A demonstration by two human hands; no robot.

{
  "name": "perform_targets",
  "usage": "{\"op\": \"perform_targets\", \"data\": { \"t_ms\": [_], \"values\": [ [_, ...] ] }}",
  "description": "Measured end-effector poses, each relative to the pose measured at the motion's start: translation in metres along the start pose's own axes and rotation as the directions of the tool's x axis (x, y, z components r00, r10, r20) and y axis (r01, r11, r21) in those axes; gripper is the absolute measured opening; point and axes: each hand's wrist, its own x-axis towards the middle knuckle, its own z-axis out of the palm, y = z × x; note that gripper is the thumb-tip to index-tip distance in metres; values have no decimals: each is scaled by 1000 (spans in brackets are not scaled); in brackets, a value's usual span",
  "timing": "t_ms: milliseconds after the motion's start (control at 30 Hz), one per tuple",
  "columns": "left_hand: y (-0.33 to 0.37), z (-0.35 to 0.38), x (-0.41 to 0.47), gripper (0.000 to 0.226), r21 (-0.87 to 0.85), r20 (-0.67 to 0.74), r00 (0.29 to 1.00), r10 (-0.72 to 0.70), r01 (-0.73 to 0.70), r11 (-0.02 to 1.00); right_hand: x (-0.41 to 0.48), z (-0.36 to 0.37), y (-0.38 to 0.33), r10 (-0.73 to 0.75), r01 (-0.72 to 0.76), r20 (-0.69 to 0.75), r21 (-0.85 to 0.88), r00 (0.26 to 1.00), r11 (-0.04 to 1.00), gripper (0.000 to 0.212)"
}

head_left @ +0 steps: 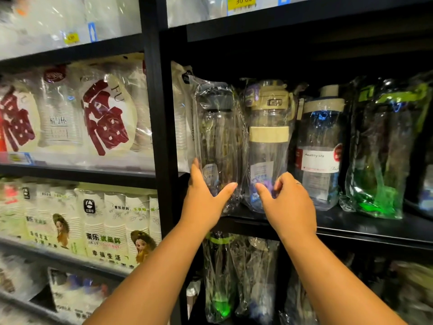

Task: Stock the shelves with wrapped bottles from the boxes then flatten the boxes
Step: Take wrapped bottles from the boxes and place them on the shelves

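A dark-capped clear bottle in plastic wrap (219,137) stands at the left end of the black shelf (351,227). My left hand (203,198) grips its lower part, thumb across the front. Right beside it stands a beige-capped wrapped bottle (269,132). My right hand (287,202) touches the base of this bottle, fingers curled on the wrap. Further right stand a clear wrapped bottle with a "Healthy life" label (319,146) and a green wrapped bottle (382,148).
A black upright post (155,113) divides the shelving. Packs of paper cups (105,113) fill the left shelves. More wrapped bottles (234,277) stand on the shelf below. A yellow price tag (242,2) hangs above. No boxes are in view.
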Motion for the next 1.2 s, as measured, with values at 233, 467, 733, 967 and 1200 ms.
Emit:
{"op": "perform_targets", "data": {
  "t_ms": [233,467,733,967,1200],
  "values": [
    [-4,3,12,108,-5,16,1000,-20,20,1000,0,0,0,-3,3,-1,-7,1000,1000,42],
    [-6,8,27,106,36,42,998,-46,44,998,1,1,1,-12,12,-2,-20,1000,1000,42],
    [-9,15,38,103,108,39,997,-65,61,992,0,0,-3,4,-3,20,-47,1000,999,40],
    [-9,19,38,102,178,33,997,-74,67,982,1,-3,-9,44,-35,78,-110,996,993,40],
    [-8,8,22,107,343,89,986,-141,103,934,-4,-10,-12,75,-69,75,-80,994,994,39]
  ]
}}
